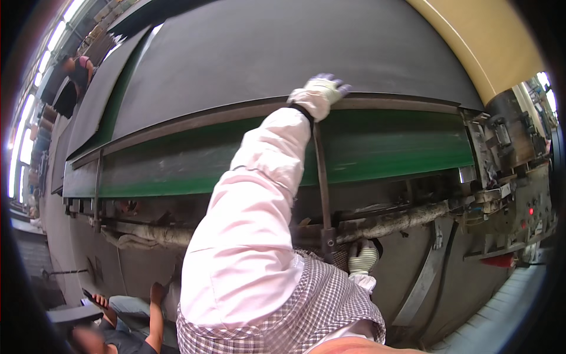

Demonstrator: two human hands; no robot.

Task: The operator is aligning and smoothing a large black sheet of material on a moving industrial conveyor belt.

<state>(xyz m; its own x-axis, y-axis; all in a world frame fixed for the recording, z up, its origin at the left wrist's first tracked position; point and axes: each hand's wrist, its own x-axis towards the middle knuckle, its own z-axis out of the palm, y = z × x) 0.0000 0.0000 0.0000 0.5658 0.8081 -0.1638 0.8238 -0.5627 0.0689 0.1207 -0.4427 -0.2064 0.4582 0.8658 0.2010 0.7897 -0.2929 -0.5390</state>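
My left hand (327,87), in a pale glove with purplish fingertips, reaches out over the near edge of a wide dark grey sheet (283,53). Its fingers are stretched out and seem to rest on the sheet or just above it; nothing shows in them. A long brown bar (206,117) runs along that edge, with a green belt surface (389,144) below. Low by my checked apron (265,318), my right hand (363,258) wears a striped glove. It is close to a wrapped pipe (407,224) and an upright metal post (322,183). Its fingertips are partly hidden.
A large yellow-tan roll (489,47) curves over the far right. Machine parts with a red light (530,211) stand at the right. One person (132,327) is at the lower left, another (76,76) at the far left. A metal strip (420,283) leans below the pipe.
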